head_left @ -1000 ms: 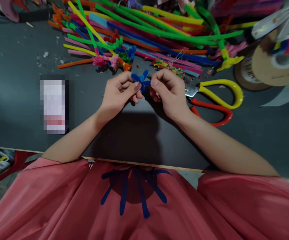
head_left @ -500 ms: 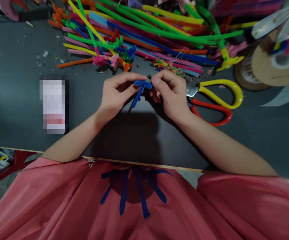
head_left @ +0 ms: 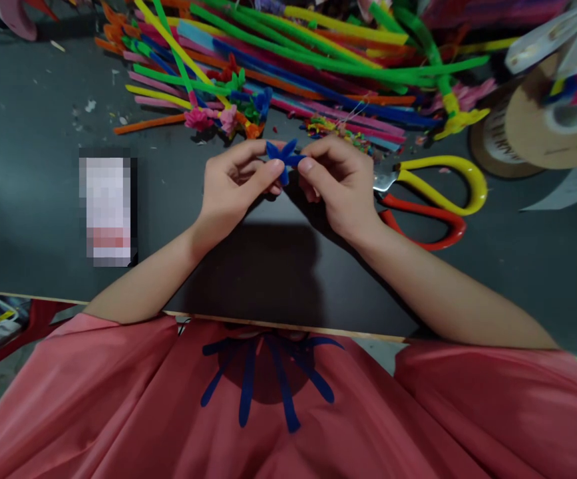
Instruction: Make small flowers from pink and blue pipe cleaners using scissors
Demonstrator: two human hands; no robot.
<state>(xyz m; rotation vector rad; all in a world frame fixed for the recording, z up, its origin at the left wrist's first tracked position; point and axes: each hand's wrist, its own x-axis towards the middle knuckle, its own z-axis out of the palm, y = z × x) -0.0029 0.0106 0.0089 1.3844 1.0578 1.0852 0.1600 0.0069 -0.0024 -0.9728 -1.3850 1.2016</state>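
Note:
A small blue pipe-cleaner flower [head_left: 288, 149] is pinched between my two hands above the dark table. Its petals point up and to the side, and one short piece hangs down. My left hand [head_left: 231, 186] grips it between thumb and fingers, with the thumb across its front. The thumb and fingertips of my right hand [head_left: 342, 183] close on the petal at the right end. Just beyond my right hand lie scissors [head_left: 438, 193] with one yellow and one red handle, their blades partly hidden behind that hand.
Many coloured pipe cleaners [head_left: 288, 60] are heaped along the back, with small twisted flowers [head_left: 228, 120] at their near side. Ribbon spools [head_left: 532, 126] stand at the right. A blurred-out phone-like object [head_left: 108, 209] lies left. Blue strips [head_left: 245, 392] fan out over the red cloth [head_left: 143, 399].
The blue flower has been turned: its petals now spread upward and its long hanging stem no longer shows. My left thumb has come over its front, and my right fingertips now hold a petal.

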